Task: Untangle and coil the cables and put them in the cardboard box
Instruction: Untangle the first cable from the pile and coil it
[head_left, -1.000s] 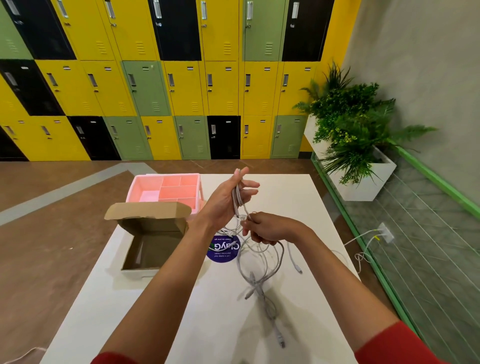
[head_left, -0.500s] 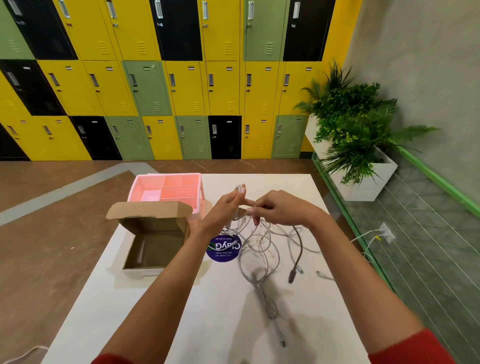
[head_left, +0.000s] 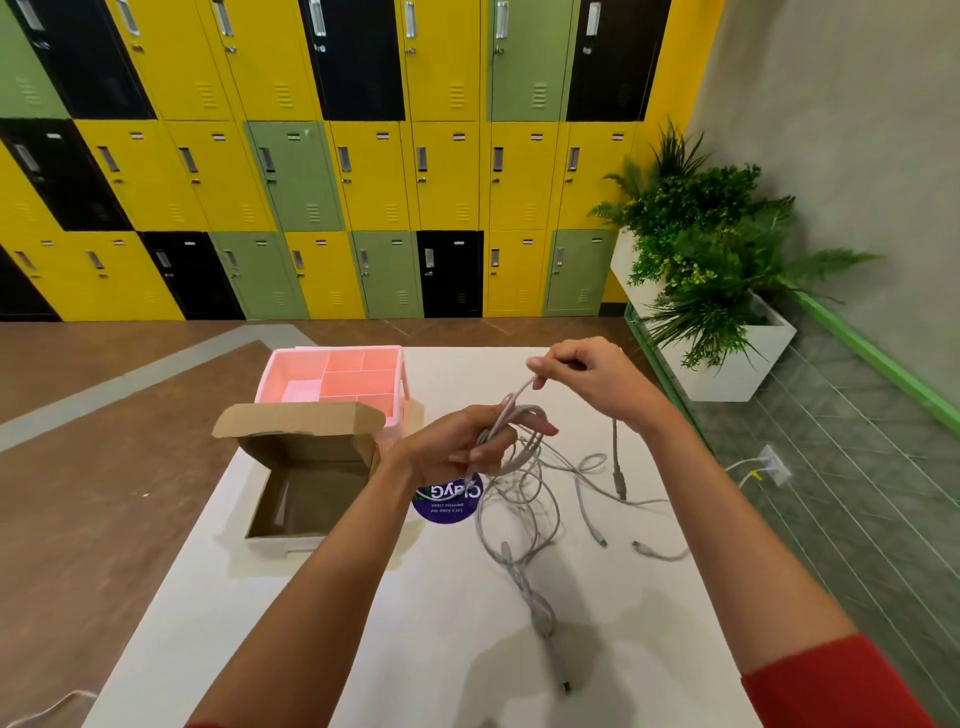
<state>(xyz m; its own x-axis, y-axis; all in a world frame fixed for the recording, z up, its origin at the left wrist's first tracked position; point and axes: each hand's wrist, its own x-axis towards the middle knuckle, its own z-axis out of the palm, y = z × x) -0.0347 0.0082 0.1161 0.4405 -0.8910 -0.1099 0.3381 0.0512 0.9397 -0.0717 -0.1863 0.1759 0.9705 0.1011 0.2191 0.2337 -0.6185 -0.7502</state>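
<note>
Yellow, green and black lockers (head_left: 363, 182) stand behind the white desk (head_left: 415, 634). The left hand (head_left: 457, 447) grips a bunch of thin grey cables (head_left: 537, 605) over the desk's middle. The right hand (head_left: 592, 379) pinches one strand and has pulled away from the left hand it touched before. The open brown cardboard box (head_left: 311, 452) sits by the left edge.

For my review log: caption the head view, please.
Left hand grips a bundle of grey cables, right hand pinches one strand above it; open cardboard box on the white table.
</note>
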